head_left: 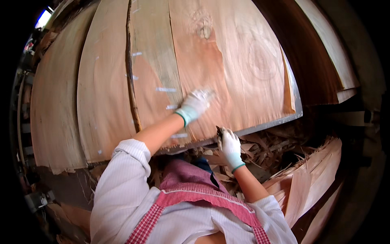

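My left hand, in a white glove with a teal cuff, lies on a reddish wood veneer sheet. Its fingers look stretched out flat, though motion blurs their tips. By the sheet's near edge, my right hand, gloved the same way, is closed around a small dark tool. The tool's tip points toward the veneer; its exact kind is too small to make out. A ragged-edged, paler piece of veneer adjoins on the right. Short strips of whitish tape cross the veneer left of my left hand.
More long veneer sheets lie side by side to the left, with a dark gap between some. Under the veneer, a grey board edge shows. Torn veneer scraps and a bundle of strips lie below right. Dark brown sheets stand farther right.
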Demonstrator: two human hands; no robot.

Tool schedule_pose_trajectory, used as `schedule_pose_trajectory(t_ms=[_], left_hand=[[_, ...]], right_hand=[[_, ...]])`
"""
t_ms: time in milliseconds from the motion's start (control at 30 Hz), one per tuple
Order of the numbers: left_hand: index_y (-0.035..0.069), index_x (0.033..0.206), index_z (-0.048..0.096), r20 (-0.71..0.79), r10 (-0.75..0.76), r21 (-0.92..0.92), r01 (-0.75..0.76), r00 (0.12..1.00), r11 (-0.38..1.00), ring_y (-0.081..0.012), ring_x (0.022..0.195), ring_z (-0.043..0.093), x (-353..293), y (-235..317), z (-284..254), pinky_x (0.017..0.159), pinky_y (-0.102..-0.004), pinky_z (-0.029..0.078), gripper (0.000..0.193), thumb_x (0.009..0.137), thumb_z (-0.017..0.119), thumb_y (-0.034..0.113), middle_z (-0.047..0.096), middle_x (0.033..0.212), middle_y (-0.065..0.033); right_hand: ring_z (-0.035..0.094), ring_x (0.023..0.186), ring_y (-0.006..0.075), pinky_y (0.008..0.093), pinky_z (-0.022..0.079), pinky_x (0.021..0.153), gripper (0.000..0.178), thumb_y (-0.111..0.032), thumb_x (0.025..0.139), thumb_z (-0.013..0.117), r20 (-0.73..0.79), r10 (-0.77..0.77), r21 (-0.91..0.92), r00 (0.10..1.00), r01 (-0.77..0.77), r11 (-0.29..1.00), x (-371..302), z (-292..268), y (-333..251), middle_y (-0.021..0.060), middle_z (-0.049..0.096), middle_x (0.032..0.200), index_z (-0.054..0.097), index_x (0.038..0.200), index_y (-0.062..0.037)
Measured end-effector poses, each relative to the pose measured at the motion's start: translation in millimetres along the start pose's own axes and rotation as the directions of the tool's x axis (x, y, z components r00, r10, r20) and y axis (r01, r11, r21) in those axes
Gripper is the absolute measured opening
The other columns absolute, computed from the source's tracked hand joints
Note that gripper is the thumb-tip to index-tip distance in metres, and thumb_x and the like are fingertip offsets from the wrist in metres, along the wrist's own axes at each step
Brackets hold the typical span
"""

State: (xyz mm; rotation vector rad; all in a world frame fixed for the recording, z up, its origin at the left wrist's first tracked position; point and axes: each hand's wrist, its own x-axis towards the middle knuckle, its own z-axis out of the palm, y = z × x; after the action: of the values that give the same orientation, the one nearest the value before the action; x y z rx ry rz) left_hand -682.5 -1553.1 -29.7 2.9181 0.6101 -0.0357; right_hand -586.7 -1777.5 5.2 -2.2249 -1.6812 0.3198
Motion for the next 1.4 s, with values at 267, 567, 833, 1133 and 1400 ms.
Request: schedule_pose_trajectory(t_ms=[267,567,833,1133,1400], left_hand=[[0.012,0.136,0.047,-0.362,-0.173,0.039,0.200,0.916,0.979,-0.0292,0.135,0.037,101.5,-212.5,-9.9,0.114,-0.0402,0.026,0.046,0.090,0.046,0.015,0.042,0.145,-0.0117],[0.018,0.141,0.042,-0.317,-0.093,-0.230,0.019,0.944,0.973,-0.0280,0.131,0.041,118.3,-222.7,-8.7,0.109,-0.0377,0.033,0.053,0.089,0.053,0.021,0.045,0.143,-0.0084],[0.019,0.139,0.045,-0.276,-0.146,-0.115,0.118,0.950,0.986,-0.0268,0.135,0.036,111.9,-213.4,-14.8,0.111,-0.0411,0.028,0.051,0.094,0.048,0.043,0.042,0.145,-0.0060],[0.017,0.147,0.031,0.018,-0.189,-0.208,0.189,0.982,0.960,-0.0279,0.137,0.034,111.3,-217.0,-62.1,0.112,-0.0453,0.026,0.091,0.073,0.073,0.050,0.038,0.147,-0.0124],[0.015,0.146,0.032,-0.026,-0.186,-0.189,0.178,0.982,0.966,-0.0267,0.136,0.035,131.1,-213.3,-44.9,0.112,-0.0486,0.026,0.093,0.069,0.078,0.040,0.039,0.146,-0.0084]], right_hand=[[0.064,0.066,0.0374,0.0486,0.049,0.058,0.024,-0.028,0.096,0.046,0.201,0.387,-0.121,0.900,-0.369,0.922,130.2,-7.2,-44.7,0.0149,0.066,0.071,0.051,0.098,-0.0046],[0.065,0.086,0.0397,0.0461,0.053,0.076,0.026,-0.017,0.088,0.046,0.188,0.374,0.001,0.908,-0.381,0.925,374.5,58.5,-92.0,0.0238,0.066,0.096,0.065,0.095,-0.0006],[0.057,0.045,0.0356,0.0468,0.046,0.042,0.021,-0.023,0.091,0.055,0.221,0.391,-0.154,0.893,-0.364,0.919,31.0,58.6,-122.4,0.0150,0.057,0.052,0.050,0.100,-0.0055],[0.065,0.081,0.0362,0.0392,0.050,0.066,0.024,-0.017,0.099,0.045,0.071,0.464,0.159,0.883,-0.469,0.869,143.8,-10.4,-25.5,0.0216,0.066,0.091,0.057,0.114,-0.0028],[0.064,0.074,0.0418,0.0523,0.048,0.064,0.019,-0.024,0.089,0.046,0.017,0.099,-0.183,0.995,-0.094,0.979,374.7,53.9,-52.0,0.0201,0.066,0.078,0.057,0.093,-0.0087]])
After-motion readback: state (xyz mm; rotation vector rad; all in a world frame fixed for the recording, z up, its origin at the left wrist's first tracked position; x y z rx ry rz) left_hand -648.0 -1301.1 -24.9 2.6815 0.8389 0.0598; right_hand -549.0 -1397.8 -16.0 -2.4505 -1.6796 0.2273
